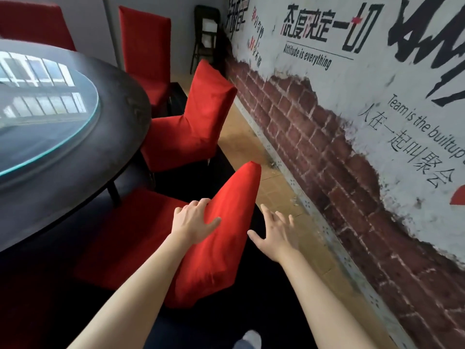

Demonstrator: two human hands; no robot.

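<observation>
On the far left sits the round black table [120, 117] with its glass turntable [45, 96]. The task's thing, the nearest red fabric-covered chair [130, 235], is tucked in at the table's rim with its seat facing the tabletop. Its padded backrest [226, 248] stands betw. your 2 arms, and its long axis runs from near your body up and away toward the wall.

Your left hand [193, 222] is clamped on the backrest's seat-side edge, thumb laid flat on the rear face. The fingers look curled over the far side, but their tips are hidden, so how deep they wrap is unclear.

Your right hand [276, 233] is slack, fingers spread, holding nothing. It hovers just beside the backrest's wall-side edge and is prob. not touching it.

So the left hand already has the chair, and the free edge lies directly left of the right palm. Any 2-handed pull or shove turns on closing that small gap.

Further right are the tan tiled floor [251, 137] and the brick-print wall [327, 137]. 1 more red chair [196, 122] stands beyond.
</observation>
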